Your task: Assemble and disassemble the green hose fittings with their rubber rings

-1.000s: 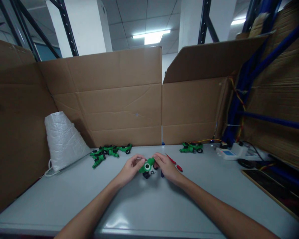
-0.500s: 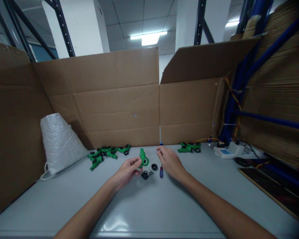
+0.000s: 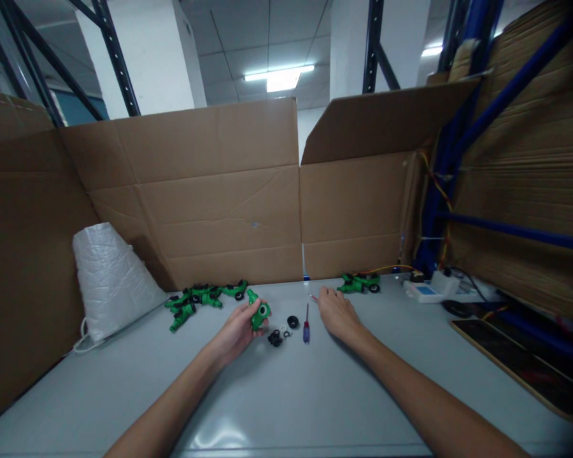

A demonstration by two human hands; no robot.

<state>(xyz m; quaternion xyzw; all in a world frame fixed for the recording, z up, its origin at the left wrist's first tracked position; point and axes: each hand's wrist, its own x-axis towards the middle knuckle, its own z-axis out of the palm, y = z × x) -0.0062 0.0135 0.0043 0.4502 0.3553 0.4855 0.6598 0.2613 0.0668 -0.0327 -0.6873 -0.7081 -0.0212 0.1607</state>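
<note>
My left hand (image 3: 239, 326) is closed around a green plastic part (image 3: 260, 313) with a round ring on its side, held just over the table. Close to it lie small black parts (image 3: 275, 338), a black ring (image 3: 293, 322) and small thin rings (image 3: 284, 331). A screwdriver (image 3: 306, 332) with a purple-blue handle lies to their right, shaft pointing away from me. My right hand (image 3: 338, 312) is right of the screwdriver, fingers closed and turned down. A thin reddish, light-tipped thing (image 3: 314, 298) sticks out from its fingertips; the rest is hidden.
Several green assemblies with black parts (image 3: 200, 298) lie at the back left, beside a silvery padded bag (image 3: 112, 286). More green assemblies (image 3: 360, 283) lie back right, near a power strip (image 3: 427, 291). Cardboard walls (image 3: 229, 222) stand behind; a dark framed panel (image 3: 516, 362) lies right.
My right hand has moved right, away from the screwdriver, and a thin thing now shows at its fingertips. My left hand has shifted slightly left and tilted the green part.
</note>
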